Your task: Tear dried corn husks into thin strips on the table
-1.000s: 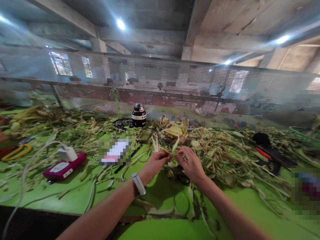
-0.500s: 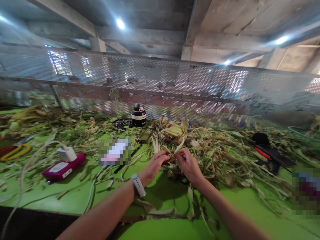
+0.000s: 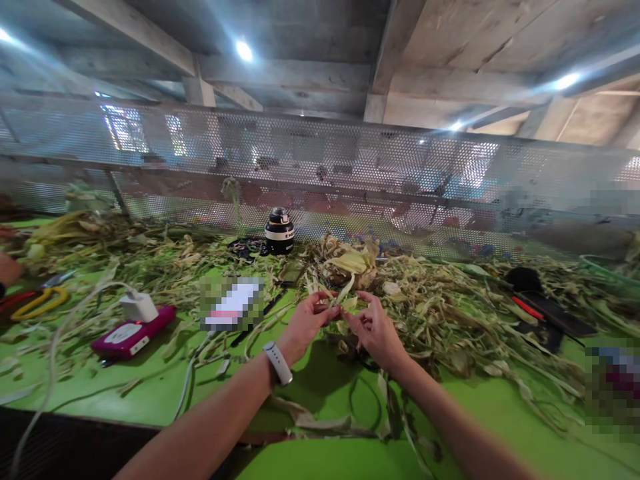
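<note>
Over the green table (image 3: pixel 150 393), my left hand (image 3: pixel 306 325) and my right hand (image 3: pixel 375 331) meet above a heap of dried leaves and stalks (image 3: pixel 440 307). Both pinch the same pale leaf strip (image 3: pixel 345 292), which sticks up between the fingertips. A white watch band sits on my left wrist (image 3: pixel 278 363). The rest of the strip is lost among the pile below the hands.
A magenta power bank (image 3: pixel 133 331) with a white charger and cable lies left. Yellow-handled scissors (image 3: pixel 37 301) and another person's hand (image 3: pixel 9 268) are at far left. A black and white jar (image 3: pixel 279 231) stands by the perforated metal fence (image 3: pixel 350 173). Dark tools (image 3: pixel 540 310) lie right.
Both hands have lifted slightly and drawn a little apart while holding the leaf strip. Another person's hand has come into view at the far left edge.
</note>
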